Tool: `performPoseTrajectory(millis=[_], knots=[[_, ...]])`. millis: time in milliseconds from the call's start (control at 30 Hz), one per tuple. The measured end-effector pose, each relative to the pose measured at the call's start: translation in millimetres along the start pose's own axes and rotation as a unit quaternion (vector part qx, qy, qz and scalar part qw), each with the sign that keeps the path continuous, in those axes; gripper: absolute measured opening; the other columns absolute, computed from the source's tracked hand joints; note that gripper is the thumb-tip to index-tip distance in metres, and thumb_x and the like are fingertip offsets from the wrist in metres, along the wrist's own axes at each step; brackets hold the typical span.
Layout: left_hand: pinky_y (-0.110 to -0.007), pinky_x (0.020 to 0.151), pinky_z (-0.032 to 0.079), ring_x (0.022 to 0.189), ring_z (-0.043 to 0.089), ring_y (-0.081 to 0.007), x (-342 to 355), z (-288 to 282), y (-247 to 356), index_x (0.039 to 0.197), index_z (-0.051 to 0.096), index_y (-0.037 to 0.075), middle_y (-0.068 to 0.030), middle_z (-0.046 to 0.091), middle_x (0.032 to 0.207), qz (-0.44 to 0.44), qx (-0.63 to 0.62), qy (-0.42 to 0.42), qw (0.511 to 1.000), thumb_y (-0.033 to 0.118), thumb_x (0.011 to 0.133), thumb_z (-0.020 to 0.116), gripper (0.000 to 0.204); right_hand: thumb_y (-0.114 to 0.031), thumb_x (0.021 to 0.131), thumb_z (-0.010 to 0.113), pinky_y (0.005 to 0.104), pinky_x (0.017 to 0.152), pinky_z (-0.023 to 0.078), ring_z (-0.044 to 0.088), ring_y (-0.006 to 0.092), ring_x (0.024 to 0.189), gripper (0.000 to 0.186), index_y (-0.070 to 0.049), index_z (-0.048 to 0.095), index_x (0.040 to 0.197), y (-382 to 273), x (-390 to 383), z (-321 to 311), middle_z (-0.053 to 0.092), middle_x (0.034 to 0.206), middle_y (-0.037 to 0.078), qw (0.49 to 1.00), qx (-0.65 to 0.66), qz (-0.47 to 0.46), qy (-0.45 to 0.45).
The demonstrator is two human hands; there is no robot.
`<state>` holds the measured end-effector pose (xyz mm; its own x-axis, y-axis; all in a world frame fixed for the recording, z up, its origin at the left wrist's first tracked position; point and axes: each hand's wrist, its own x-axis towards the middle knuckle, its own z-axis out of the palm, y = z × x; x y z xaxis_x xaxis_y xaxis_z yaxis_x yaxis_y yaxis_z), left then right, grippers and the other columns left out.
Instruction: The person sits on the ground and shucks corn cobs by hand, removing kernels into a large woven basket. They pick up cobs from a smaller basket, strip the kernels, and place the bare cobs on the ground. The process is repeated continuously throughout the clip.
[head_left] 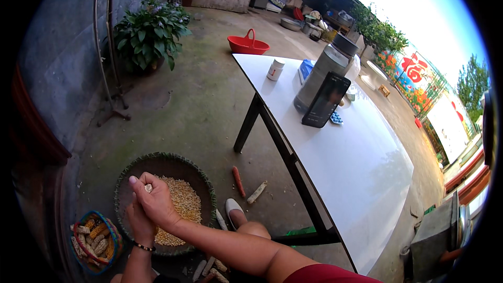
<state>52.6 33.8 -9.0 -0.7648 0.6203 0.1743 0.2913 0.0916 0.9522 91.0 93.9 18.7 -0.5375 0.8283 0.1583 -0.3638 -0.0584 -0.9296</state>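
Over a dark round basin [209, 183] with a green-stitched rim, my two hands are closed together around a corn cob [149, 188]. Only the pale end of the cob shows between the fingers. My right hand [159, 203] lies on top, its thumb pointing up and left. Beneath it my left hand [139, 225], with a beaded bracelet at the wrist, is pressed against it; its fingers are mostly hidden. Loose yellow corn kernels [183, 199] cover the basin's bottom. To the left stands a colourful woven basket [116, 226] holding several corn cobs.
At right is a white table [356, 178] bearing a propped phone [326, 99], a large bottle [327, 68], a white jar [275, 69] and a blister pack [336, 118]. Bare cobs [257, 192] and a reddish stick-like piece [238, 181] lie on the floor. A red basket [249, 46] stands beyond.
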Motion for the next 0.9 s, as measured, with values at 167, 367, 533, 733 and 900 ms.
performPoseTrajectory(millis=[167,367,533,733,900], knots=[[-0.030,0.054,0.041,0.063,0.052,-0.0079,0,1,-1,0.070,0.057,-0.004,-0.0027,0.058,0.063,-0.016,-0.053,-0.004,0.998,0.042,0.100,0.033,0.059,-0.022,0.093,0.056,0.0254,0.054,0.038,0.036,0.0061,0.060,0.034,-0.002,0.044,0.068,2,-3,-1,0.041,0.058,0.001,0.999,-0.018,-0.005,0.028],[-0.029,0.052,0.039,0.062,0.051,-0.0068,1,-1,-12,0.068,0.057,-0.001,0.0004,0.056,0.062,-0.059,-0.117,-0.009,0.991,0.044,0.099,0.034,0.059,-0.022,0.092,0.057,0.0216,0.052,0.038,0.043,0.0032,0.059,0.031,-0.005,0.048,0.069,0,-8,-1,0.049,0.061,-0.002,0.999,-0.003,-0.047,0.010],[-0.029,0.050,0.037,0.058,0.050,-0.0079,5,-2,-18,0.065,0.056,0.000,0.0007,0.053,0.059,-0.060,-0.089,0.021,0.994,0.048,0.098,0.032,0.063,-0.020,0.092,0.057,0.0265,0.053,0.038,0.039,0.0063,0.059,0.031,-0.002,0.046,0.069,-7,-15,3,0.044,0.058,0.002,0.995,-0.036,-0.091,-0.003],[-0.027,0.051,0.031,0.056,0.045,-0.0087,11,-11,-14,0.065,0.055,0.000,0.0000,0.052,0.060,-0.078,-0.083,-0.023,0.993,0.053,0.098,0.027,0.069,-0.022,0.092,0.058,0.0245,0.052,0.037,0.037,0.0042,0.060,0.033,-0.004,0.045,0.069,-13,1,-4,0.040,0.059,-0.002,0.998,0.020,0.027,0.060],[-0.029,0.050,0.032,0.057,0.044,-0.0070,5,-4,-11,0.066,0.055,0.000,0.0002,0.052,0.059,-0.050,-0.007,-0.043,0.998,0.048,0.099,0.027,0.065,-0.024,0.093,0.057,0.0217,0.052,0.036,0.034,0.0025,0.061,0.033,-0.006,0.043,0.069,-15,2,-7,0.038,0.060,-0.004,0.998,-0.025,0.006,0.059]])
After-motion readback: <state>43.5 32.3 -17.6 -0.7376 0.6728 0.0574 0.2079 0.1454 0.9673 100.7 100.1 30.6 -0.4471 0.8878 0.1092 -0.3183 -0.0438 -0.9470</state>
